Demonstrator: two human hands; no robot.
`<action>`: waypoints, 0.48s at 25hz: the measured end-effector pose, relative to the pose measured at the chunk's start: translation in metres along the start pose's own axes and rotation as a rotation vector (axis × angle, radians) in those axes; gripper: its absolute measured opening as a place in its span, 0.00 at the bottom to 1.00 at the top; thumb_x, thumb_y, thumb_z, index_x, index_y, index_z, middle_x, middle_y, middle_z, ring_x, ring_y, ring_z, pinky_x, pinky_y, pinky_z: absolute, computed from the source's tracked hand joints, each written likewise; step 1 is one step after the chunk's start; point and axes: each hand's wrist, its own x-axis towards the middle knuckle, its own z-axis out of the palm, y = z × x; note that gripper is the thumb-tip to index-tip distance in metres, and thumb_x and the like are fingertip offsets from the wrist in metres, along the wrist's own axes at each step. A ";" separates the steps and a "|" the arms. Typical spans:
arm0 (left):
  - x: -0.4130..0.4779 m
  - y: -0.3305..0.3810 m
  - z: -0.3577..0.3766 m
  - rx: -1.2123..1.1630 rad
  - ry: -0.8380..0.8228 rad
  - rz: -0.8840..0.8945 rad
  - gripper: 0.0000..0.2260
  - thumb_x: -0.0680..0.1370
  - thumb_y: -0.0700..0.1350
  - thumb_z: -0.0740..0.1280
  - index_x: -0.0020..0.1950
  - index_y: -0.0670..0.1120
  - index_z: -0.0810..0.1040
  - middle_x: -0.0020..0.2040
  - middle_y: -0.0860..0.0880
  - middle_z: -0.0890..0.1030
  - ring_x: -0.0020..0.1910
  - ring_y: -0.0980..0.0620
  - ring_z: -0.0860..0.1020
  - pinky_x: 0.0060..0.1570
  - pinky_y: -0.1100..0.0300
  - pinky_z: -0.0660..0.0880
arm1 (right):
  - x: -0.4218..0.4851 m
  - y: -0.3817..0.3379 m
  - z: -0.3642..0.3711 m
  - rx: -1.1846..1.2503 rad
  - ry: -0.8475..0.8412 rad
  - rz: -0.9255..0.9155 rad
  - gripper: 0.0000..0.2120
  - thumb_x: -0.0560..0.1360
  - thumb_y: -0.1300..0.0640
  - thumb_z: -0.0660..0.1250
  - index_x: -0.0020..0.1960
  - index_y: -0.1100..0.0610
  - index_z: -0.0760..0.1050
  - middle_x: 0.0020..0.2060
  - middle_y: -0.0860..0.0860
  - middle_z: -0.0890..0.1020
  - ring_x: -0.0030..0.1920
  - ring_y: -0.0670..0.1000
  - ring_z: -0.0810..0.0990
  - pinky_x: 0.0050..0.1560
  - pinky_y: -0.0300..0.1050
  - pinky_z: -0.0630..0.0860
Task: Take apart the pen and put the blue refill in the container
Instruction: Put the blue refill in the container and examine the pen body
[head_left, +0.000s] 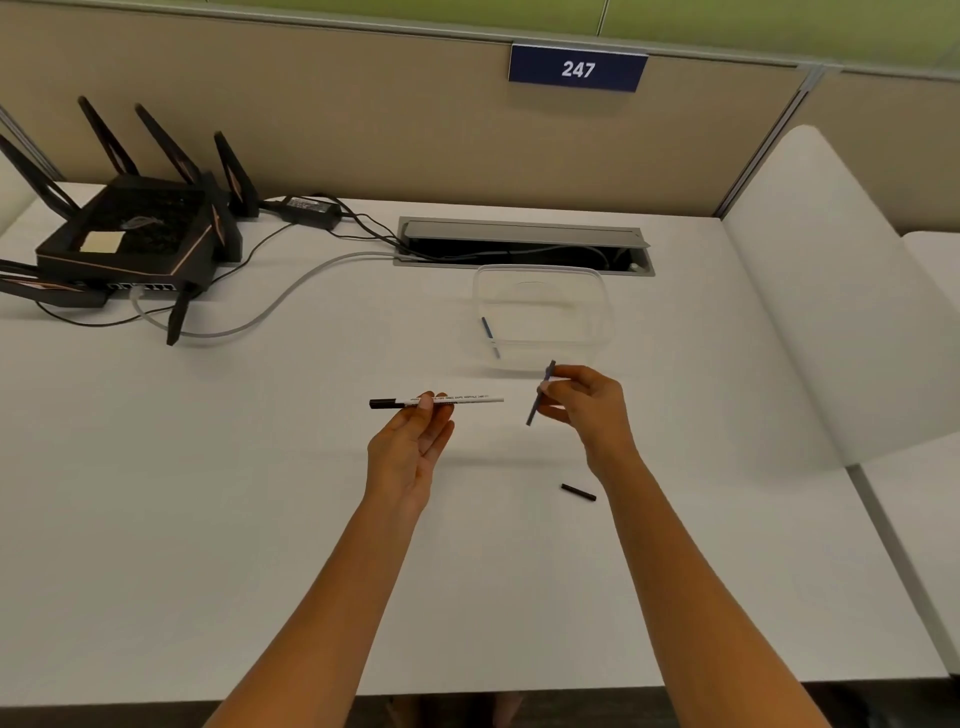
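My left hand (410, 441) holds a white pen barrel (467, 400) with a black end, level above the white desk. My right hand (587, 405) pinches a thin blue refill (540, 395), tilted nearly upright, just in front of the clear plastic container (602, 312). The container holds another blue refill (490, 335) leaning at its left wall. A small black pen piece (578, 491) lies on the desk near my right wrist.
A black router (135, 234) with antennas and cables sits at the far left. A cable slot (519, 244) opens in the desk behind the container. A white padded divider (831, 291) bounds the right side. A beige partition stands at the back.
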 end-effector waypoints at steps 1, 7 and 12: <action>-0.001 -0.001 0.003 -0.022 -0.003 -0.013 0.04 0.76 0.40 0.68 0.49 0.43 0.81 0.44 0.49 0.86 0.47 0.52 0.84 0.50 0.56 0.79 | -0.006 -0.005 0.001 0.081 -0.008 -0.029 0.06 0.73 0.68 0.70 0.49 0.60 0.81 0.42 0.59 0.85 0.41 0.54 0.86 0.43 0.43 0.83; -0.008 -0.010 0.015 -0.129 0.002 -0.067 0.03 0.77 0.40 0.67 0.49 0.43 0.80 0.41 0.49 0.86 0.43 0.54 0.85 0.49 0.55 0.77 | -0.032 -0.014 0.004 0.273 0.025 -0.143 0.04 0.73 0.67 0.71 0.47 0.63 0.81 0.39 0.54 0.85 0.44 0.56 0.85 0.47 0.44 0.82; -0.014 -0.011 0.020 -0.156 -0.007 -0.076 0.03 0.77 0.40 0.67 0.49 0.42 0.79 0.41 0.49 0.86 0.43 0.53 0.85 0.49 0.55 0.78 | -0.039 -0.026 0.002 0.320 0.028 -0.203 0.05 0.73 0.65 0.72 0.48 0.63 0.81 0.40 0.54 0.86 0.45 0.56 0.86 0.48 0.45 0.82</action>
